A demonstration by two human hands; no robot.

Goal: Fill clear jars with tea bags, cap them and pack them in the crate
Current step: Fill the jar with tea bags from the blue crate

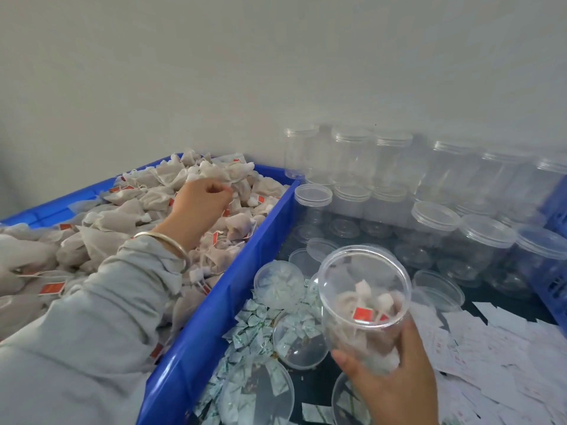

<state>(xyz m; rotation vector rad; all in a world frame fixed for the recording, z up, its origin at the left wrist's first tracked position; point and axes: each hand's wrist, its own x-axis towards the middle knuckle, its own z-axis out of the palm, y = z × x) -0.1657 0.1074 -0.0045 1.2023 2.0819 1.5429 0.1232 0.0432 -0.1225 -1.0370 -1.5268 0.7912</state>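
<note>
My left hand (201, 199) is curling its fingers among the white mesh tea bags (129, 216) heaped in the blue plastic tray (214, 305) — whether they're pinching one, I cannot tell. Rightward and nearer, my right hand (395, 378) is gripping the clear, partly filled plastic jar (363, 299) — mouth tilting towards the tray.

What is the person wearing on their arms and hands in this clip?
The left arm has a loose pale grey long sleeve reaching the wrist, with a thin plain silver metal bangle just past the cuff. The left hand and right hand are bare, without gloves. No sleeve shows on the right wrist.
</note>
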